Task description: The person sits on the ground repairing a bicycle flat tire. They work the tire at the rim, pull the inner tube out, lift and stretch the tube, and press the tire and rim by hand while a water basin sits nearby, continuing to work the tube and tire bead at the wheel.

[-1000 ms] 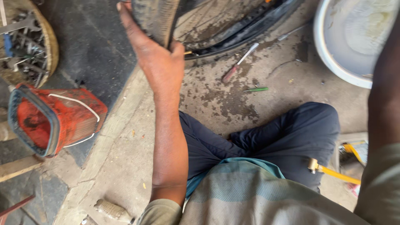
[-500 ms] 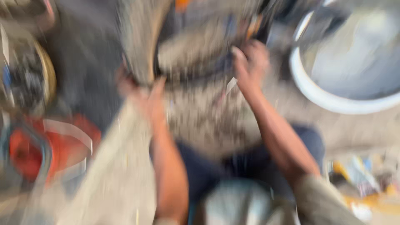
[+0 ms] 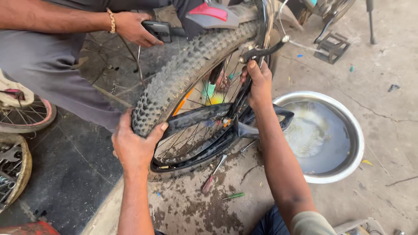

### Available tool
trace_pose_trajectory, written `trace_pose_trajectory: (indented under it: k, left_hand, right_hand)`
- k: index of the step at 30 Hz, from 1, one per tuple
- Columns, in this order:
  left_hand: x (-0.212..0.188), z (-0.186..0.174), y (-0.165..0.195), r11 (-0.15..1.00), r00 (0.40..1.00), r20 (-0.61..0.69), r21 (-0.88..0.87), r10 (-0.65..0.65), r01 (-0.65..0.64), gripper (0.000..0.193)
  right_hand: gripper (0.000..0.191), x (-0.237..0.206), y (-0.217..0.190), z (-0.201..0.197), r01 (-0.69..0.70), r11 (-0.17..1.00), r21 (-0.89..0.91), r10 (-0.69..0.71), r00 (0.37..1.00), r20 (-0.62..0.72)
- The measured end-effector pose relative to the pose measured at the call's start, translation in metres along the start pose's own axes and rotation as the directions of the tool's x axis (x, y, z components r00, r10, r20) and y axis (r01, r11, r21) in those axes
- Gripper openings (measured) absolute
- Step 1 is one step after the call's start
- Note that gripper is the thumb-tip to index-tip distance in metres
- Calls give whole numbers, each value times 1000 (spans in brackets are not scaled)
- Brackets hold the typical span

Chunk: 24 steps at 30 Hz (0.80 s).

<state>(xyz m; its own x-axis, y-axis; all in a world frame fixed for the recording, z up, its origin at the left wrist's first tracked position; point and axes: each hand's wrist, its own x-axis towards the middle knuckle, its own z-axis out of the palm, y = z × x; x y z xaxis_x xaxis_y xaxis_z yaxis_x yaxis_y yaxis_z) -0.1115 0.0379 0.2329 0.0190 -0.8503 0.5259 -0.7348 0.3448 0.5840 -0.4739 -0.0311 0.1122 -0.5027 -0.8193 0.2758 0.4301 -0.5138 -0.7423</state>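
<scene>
Left hand [image 3: 136, 146] is clamping the knobby tyre [image 3: 183, 76], which is running diagonally up-right; right hand [image 3: 259, 82] is gripping the rim [image 3: 244, 93].

Light: I see bright, even daylight.
Glare: pale sheen on the water in the metal basin [image 3: 348, 167].
Shadow: left of that basin, the dark floor [image 3: 74, 174] looks dimmer.
Focus: I find it sharp, no motion blur.
</scene>
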Motion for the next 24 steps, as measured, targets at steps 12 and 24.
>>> trace_pose_trajectory:
  k: [12,24]
  left_hand:
    - [-13,-3,-6,1000,1000,25,5,6,-6,91]
    - [-18,-11,-28,997,985,156,11,79,-82,105]
  right_hand:
    - [34,-21,-21,12,26,999,22,-27,999,36]
    - [29,-12,1,-17,260,879,-399,-266,963,42]
